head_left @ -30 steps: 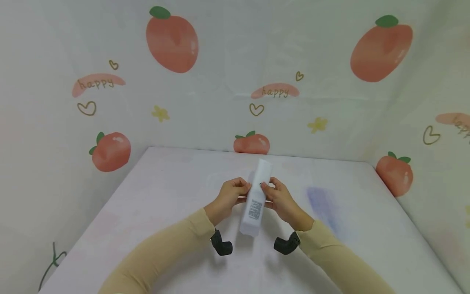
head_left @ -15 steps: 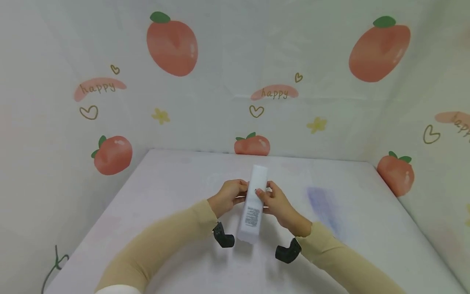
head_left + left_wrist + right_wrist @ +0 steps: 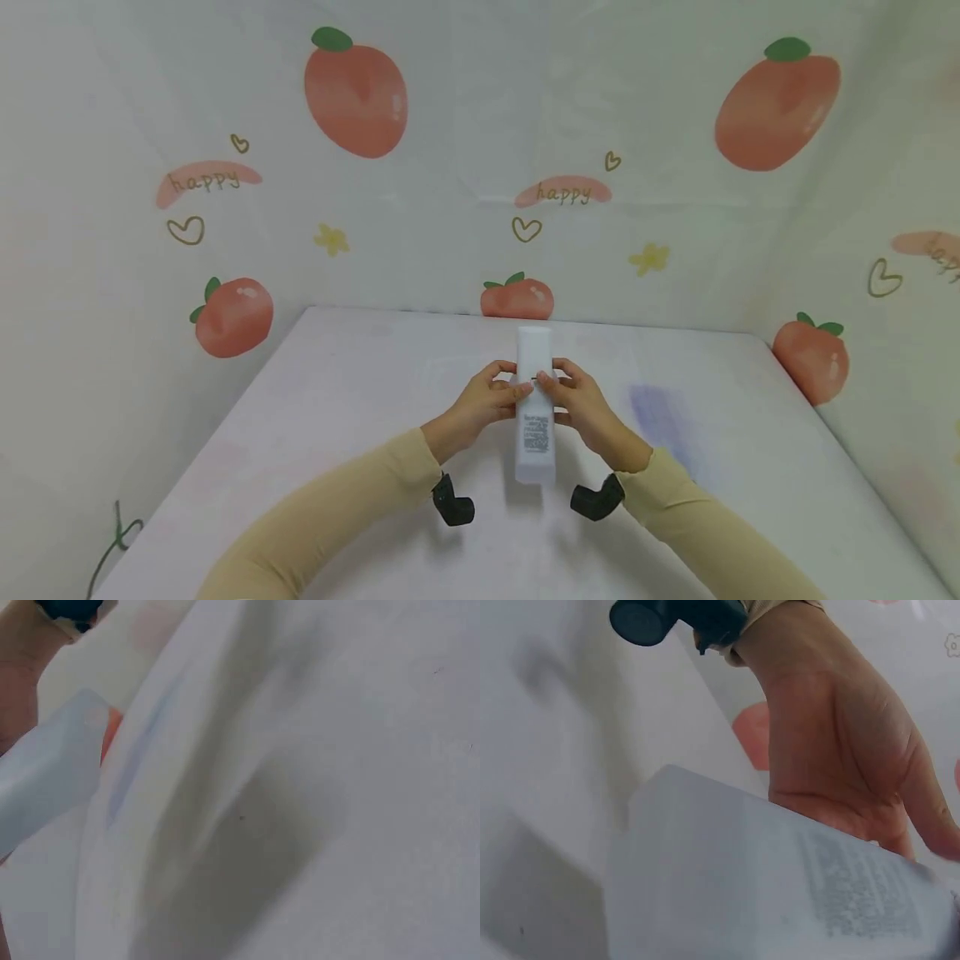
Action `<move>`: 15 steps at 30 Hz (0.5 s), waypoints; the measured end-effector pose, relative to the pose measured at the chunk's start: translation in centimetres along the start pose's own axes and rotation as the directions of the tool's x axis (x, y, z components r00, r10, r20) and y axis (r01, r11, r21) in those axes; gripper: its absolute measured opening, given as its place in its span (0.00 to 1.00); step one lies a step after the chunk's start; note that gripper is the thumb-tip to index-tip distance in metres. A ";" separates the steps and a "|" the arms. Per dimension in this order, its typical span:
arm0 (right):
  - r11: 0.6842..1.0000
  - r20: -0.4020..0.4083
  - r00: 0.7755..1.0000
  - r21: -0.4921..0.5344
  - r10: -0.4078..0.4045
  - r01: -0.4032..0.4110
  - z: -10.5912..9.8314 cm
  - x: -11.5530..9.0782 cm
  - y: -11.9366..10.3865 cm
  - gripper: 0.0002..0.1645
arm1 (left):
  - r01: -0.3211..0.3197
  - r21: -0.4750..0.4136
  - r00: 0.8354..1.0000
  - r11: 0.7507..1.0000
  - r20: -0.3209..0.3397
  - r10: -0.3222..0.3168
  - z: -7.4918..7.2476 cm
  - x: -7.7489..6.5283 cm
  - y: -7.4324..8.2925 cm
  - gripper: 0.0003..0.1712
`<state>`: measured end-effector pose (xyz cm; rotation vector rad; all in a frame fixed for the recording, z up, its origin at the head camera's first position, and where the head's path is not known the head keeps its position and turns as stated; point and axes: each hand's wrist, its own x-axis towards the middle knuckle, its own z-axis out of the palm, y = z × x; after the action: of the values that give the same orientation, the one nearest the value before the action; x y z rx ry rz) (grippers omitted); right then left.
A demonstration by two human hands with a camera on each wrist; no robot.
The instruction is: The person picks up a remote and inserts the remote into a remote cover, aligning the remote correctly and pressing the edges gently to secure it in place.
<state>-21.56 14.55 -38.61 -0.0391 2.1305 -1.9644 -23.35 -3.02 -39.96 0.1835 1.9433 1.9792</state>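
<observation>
A tall white squared bottle (image 3: 536, 433) with grey printing low on its front is held between both hands, its length pointing away from me. On its left side my left hand (image 3: 476, 406) grips it, thumb on the front face. My right hand (image 3: 588, 412) grips the opposite side, its thumb beside the other one near mid-length. In the right wrist view the bottle (image 3: 697, 862) fills the bottom, with the left hand (image 3: 832, 750) behind it. Only one end of the bottle (image 3: 45, 780) shows in the left wrist view, near part of the right hand (image 3: 16, 697).
Under the hands lies a white table (image 3: 360, 358) with a bluish-purple patch (image 3: 663, 425) to the right. A white curtain with fruit prints (image 3: 356, 100) hangs behind. Black cameras (image 3: 453, 502) sit on both wrists. A green cord (image 3: 116, 537) shows at the lower left.
The bottle was tilted and has swung to stand straight in the head view, shifting slightly right. The left thumb, hidden behind it half a second ago, now lies on its front.
</observation>
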 end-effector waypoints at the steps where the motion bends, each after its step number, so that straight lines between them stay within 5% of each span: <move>1: 1.000 0.012 1.000 0.003 -0.002 0.002 0.0 -0.1 0.1 0.28 | 0.002 0.021 1.000 1.000 0.010 -0.002 0.1 0.0 -0.1 0.26; 7: 0.976 0.054 0.998 0.211 0.045 -0.055 0.2 -0.4 0.7 0.38 | -0.023 0.044 0.999 0.999 -0.047 0.025 0.1 0.0 -0.1 0.25; 12: 0.916 0.056 0.993 0.384 0.102 -0.115 0.8 -0.7 1.3 0.14 | -0.019 -0.005 0.998 1.000 -0.066 0.019 0.1 0.0 0.0 0.24; 15: 0.899 -0.035 0.994 0.431 0.099 -0.074 1.6 -0.7 1.5 0.11 | -0.013 -0.023 0.998 1.000 -0.066 0.012 0.4 0.0 -0.2 0.25</move>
<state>-20.31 13.23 -40.13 0.1885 1.6458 -2.3551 -23.19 -2.69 -40.15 0.1267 1.9625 2.0394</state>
